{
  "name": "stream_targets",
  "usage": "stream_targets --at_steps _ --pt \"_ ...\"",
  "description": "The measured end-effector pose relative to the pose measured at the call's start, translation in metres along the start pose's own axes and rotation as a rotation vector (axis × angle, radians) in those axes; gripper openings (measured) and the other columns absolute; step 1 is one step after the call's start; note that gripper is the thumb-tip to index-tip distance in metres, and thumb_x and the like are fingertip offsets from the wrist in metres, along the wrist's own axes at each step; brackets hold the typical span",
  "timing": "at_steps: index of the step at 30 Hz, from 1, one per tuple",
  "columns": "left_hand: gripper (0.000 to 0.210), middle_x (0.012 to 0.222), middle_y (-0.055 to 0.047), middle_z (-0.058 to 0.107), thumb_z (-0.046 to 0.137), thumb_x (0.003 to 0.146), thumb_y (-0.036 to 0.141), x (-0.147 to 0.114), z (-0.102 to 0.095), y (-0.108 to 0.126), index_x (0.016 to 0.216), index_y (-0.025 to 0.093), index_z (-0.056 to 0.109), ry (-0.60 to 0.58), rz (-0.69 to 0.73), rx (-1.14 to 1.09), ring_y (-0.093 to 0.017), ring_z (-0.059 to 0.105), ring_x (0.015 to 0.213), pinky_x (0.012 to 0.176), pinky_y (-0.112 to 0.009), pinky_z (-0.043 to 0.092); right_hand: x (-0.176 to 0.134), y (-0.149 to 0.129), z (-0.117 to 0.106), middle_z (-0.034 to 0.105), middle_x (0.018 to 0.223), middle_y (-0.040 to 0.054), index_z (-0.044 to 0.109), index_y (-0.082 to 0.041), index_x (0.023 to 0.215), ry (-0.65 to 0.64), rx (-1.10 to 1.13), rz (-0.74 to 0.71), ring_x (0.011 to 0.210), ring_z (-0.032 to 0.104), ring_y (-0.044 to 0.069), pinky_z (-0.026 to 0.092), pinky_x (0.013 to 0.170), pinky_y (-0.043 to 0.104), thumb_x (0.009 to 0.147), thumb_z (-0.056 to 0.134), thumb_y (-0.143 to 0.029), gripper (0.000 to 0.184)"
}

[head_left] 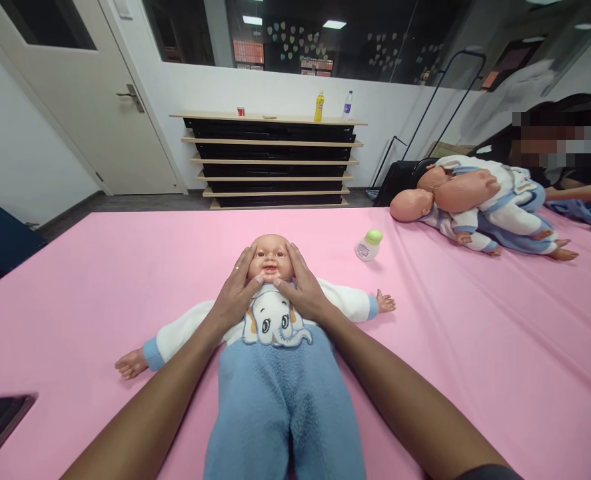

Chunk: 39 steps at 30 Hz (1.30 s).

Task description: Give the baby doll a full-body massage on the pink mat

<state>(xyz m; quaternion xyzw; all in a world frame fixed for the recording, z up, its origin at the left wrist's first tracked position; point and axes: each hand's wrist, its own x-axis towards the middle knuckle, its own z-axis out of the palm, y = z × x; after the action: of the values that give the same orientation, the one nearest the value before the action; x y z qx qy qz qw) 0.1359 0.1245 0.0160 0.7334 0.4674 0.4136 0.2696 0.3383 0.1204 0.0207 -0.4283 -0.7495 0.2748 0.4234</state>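
A baby doll (285, 387) in blue trousers and a white top with an elephant face lies on its back, arms spread, head away from me. My left hand (236, 285) rests flat along one side of its head, the thumb at the chin. Against the other cheek lies my right hand (304, 285), fingers stretched out and thumb also by the chin. Neither hand grips anything; both touch the doll's face. Beyond my right hand stands a small white bottle with a green cap (368, 245).
Pink sheeting (125, 267) covers the table. More dolls (490, 200) lie piled at the far right, where another person (550, 140) is. A dark flat device (0, 427) sits at the near left edge. Stacked boards (275, 141) with bottles on top stand behind the table.
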Motion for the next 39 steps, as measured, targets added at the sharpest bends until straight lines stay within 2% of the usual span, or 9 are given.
stream_targets --at_steps 2,4,11,16,24,29,31,34,39 --pt "0.083 0.162 -0.005 0.020 0.060 0.086 0.047 0.002 0.000 -0.001 0.155 0.029 0.016 -0.020 -0.011 -0.058 -0.028 0.020 0.149 0.121 -0.048 0.020 0.001 0.000 0.000 0.013 0.162 0.0020 0.012 -0.026 0.156 0.012 -0.008 -0.003 0.150 0.010 0.023 0.015 0.124 0.043 0.082 0.065 -0.054 0.096" --pt "0.093 0.162 -0.007 0.019 0.066 0.082 0.045 0.003 0.000 -0.002 0.155 0.030 0.011 -0.030 -0.035 -0.118 -0.029 0.024 0.147 0.120 -0.049 0.023 0.002 0.000 0.001 0.016 0.161 0.0034 0.012 -0.026 0.156 0.033 0.003 0.017 0.150 0.014 0.024 0.017 0.123 0.044 0.081 0.066 -0.054 0.096" --pt "0.096 0.160 -0.006 0.024 0.069 0.078 0.045 0.005 -0.002 0.000 0.155 0.029 0.013 -0.024 -0.098 -0.167 -0.030 0.032 0.144 0.117 -0.046 0.030 0.002 -0.001 0.003 0.017 0.161 0.0051 0.015 -0.025 0.155 0.053 0.053 0.104 0.148 0.019 0.026 0.022 0.122 0.046 0.080 0.067 -0.055 0.096" --pt "0.087 0.158 -0.005 0.031 0.064 0.081 0.044 0.007 -0.004 0.001 0.154 0.027 0.020 -0.020 -0.129 -0.190 -0.030 0.038 0.140 0.115 -0.044 0.035 0.003 0.002 0.003 0.021 0.160 0.0017 0.019 -0.027 0.155 0.070 0.094 0.111 0.148 0.022 0.025 0.023 0.122 0.046 0.082 0.066 -0.049 0.089" --pt "0.071 0.158 0.000 0.031 0.053 0.087 0.037 0.007 -0.005 -0.006 0.153 0.028 0.026 0.004 -0.122 -0.209 -0.027 0.028 0.146 0.121 -0.044 0.022 0.002 0.010 0.002 0.022 0.160 0.0002 0.019 -0.025 0.155 0.062 0.043 0.082 0.148 0.020 0.021 0.017 0.124 0.043 0.093 0.047 -0.040 0.070" --pt "0.088 0.157 -0.006 0.032 0.066 0.081 0.044 0.007 -0.001 -0.001 0.154 0.028 0.018 -0.025 -0.130 -0.282 -0.029 0.041 0.138 0.114 -0.044 0.037 0.002 -0.001 0.001 0.020 0.160 0.0024 0.018 -0.026 0.155 0.059 0.049 0.127 0.148 0.020 0.025 0.021 0.123 0.045 0.081 0.065 -0.055 0.092" --pt "0.091 0.156 -0.007 0.034 0.068 0.080 0.044 0.008 0.000 -0.001 0.154 0.029 0.017 -0.029 -0.138 -0.312 -0.029 0.046 0.134 0.110 -0.044 0.041 0.002 -0.004 0.001 0.021 0.160 0.0029 0.019 -0.026 0.155 0.066 0.063 0.143 0.148 0.021 0.026 0.022 0.122 0.045 0.079 0.067 -0.057 0.094" --pt "0.088 0.156 -0.006 0.034 0.067 0.080 0.044 0.009 0.000 -0.004 0.154 0.029 0.020 -0.011 -0.140 -0.299 -0.030 0.043 0.136 0.113 -0.045 0.037 0.002 -0.004 0.002 0.022 0.160 0.0025 0.021 -0.027 0.154 0.069 0.089 0.144 0.148 0.022 0.026 0.022 0.122 0.045 0.080 0.066 -0.056 0.092" --pt "0.074 0.158 -0.001 0.030 0.058 0.086 0.043 0.009 -0.002 -0.009 0.152 0.030 0.026 0.009 -0.125 -0.256 -0.028 0.027 0.146 0.121 -0.044 0.021 0.002 0.002 0.002 0.024 0.159 0.0003 0.021 -0.028 0.154 0.080 0.083 0.115 0.148 0.021 0.022 0.018 0.123 0.044 0.091 0.051 -0.051 0.073"
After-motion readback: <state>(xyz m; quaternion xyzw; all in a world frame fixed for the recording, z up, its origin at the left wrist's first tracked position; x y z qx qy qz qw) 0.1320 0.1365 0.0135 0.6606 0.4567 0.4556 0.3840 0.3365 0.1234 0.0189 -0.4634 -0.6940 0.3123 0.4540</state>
